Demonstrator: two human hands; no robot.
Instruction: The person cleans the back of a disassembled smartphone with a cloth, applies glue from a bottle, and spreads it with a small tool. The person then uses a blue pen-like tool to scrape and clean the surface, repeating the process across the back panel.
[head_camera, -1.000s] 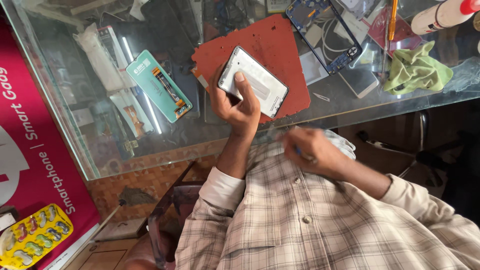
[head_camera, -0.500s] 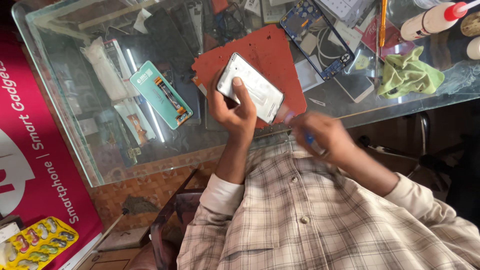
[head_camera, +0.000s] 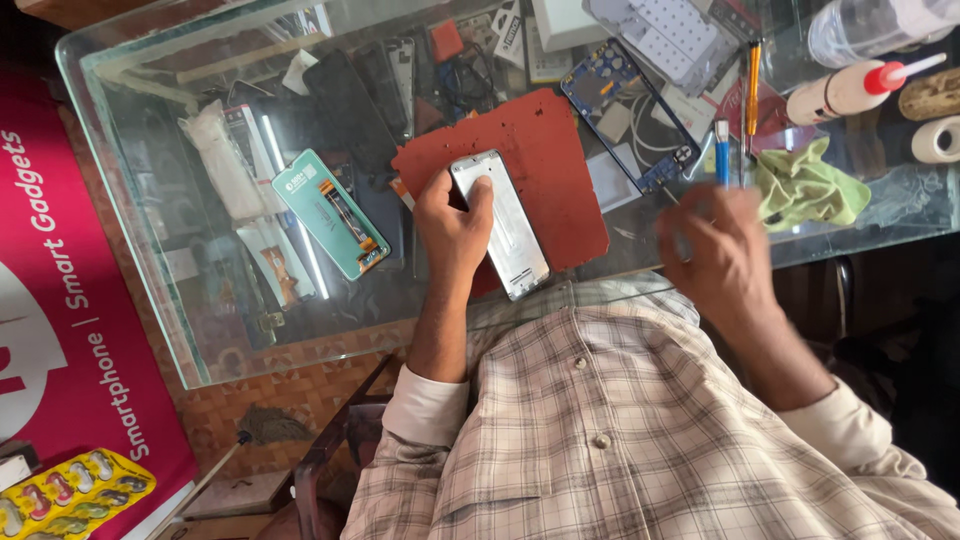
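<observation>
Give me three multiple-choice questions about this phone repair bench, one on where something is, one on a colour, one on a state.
1. Where does the silver phone lie?
A. on the red mat
B. on the green cloth
C. on the floor

2. What colour is the glue bottle's nozzle?
A. blue
B. red
C. black

3. How is the left hand?
A. hanging free
B. pressing on the phone
C. gripping the cloth

Answers: 1 A, the mat lies beneath it. 2 B, the tip is red. 3 B, its fingers lie across the phone while the blurred right hand holds a blue-handled tool.
</observation>
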